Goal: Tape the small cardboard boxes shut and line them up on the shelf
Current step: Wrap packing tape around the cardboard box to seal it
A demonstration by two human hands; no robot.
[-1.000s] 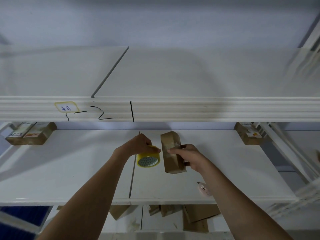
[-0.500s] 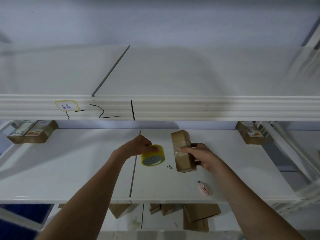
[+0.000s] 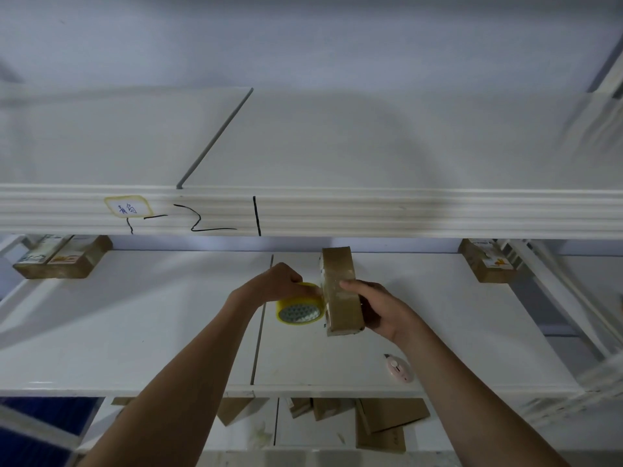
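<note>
**Box and tape roll together over the middle shelf**

On the middle shelf (image 3: 438, 332) I see two finished boxes (image 3: 64, 256) at the far left corner and one more box (image 3: 487, 261) at the far right, each with a printed label on top. Below, on the lower shelf (image 3: 310, 439), some flat cardboard pieces (image 3: 384, 423) are lying.

My right hand (image 3: 384, 311) grips the small cardboard box (image 3: 340, 291) from its right side, thumb on top. The box is brown, long and narrow, with shiny clear tape along its upper face. My left hand (image 3: 279, 281) is curled around the yellow tape roll (image 3: 300, 306), which touches the left side of the box. A pink cutter (image 3: 399, 367) lies near the shelf's front edge.
</note>
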